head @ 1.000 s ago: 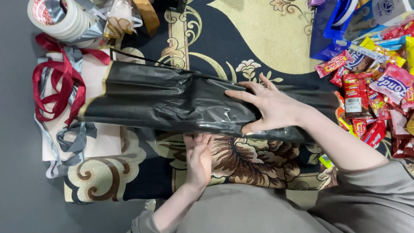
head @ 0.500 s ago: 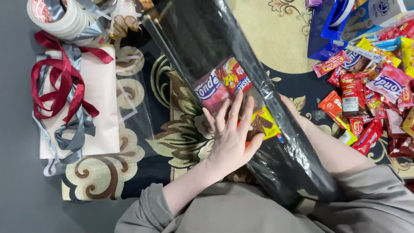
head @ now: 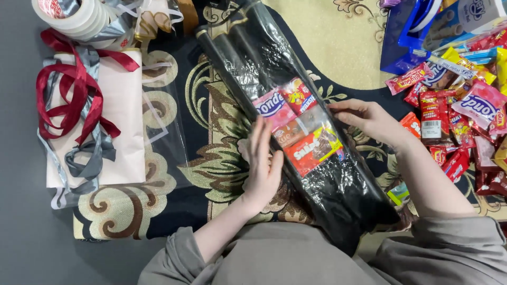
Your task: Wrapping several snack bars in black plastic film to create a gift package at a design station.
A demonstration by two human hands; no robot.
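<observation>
A long black paper wrap with a clear plastic front (head: 327,184) lies diagonally over the patterned rug, from the top centre down to my lap. Several colourful snack packets (head: 298,126) show through the plastic in its middle. My left hand (head: 262,163) lies flat against the wrap's left edge, fingers straight and together. My right hand (head: 367,119) rests its curled fingertips on the wrap's right edge beside the packets.
A heap of loose snack packets (head: 465,121) lies at the right, with a blue bag (head: 406,37) behind it. At the left lie pink paper (head: 124,132) with red and grey ribbons (head: 74,100), a clear plastic sheet (head: 169,137) and tape rolls (head: 74,16).
The wrap has been swung from lying crosswise to pointing away from me and turned over, so the snack packets now face up. Both hands have moved to its two side edges.
</observation>
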